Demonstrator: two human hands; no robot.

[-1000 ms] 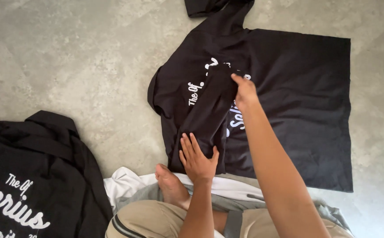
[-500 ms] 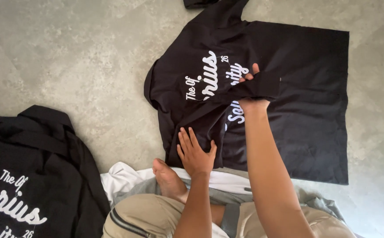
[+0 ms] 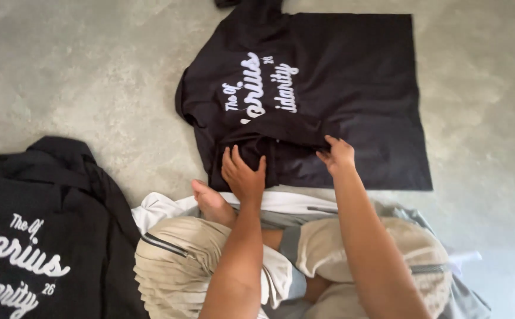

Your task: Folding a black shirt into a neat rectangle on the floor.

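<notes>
Right hand (image 3: 339, 155) grip pinched on folded edge of black T-shirt (image 3: 334, 88), left hand (image 3: 244, 174) flat and open on same fold, nearer the sleeve; shirt spread on grey floor (image 3: 80, 77), directly ahead, long axis running left-right.

1. A shirt (image 3: 328, 88) is spread on the floor (image 3: 80, 71), ahead of the seated person's knees.
2. Both hands are laid on its near edge: left hand (image 3: 244, 174) to the left, right hand (image 3: 337, 155) to the right, apart.
3. A second garment (image 3: 39, 236) is placed far left, well apart.
4. A bare foot (image 3: 210, 201) is seen just beside the left hand.
</notes>
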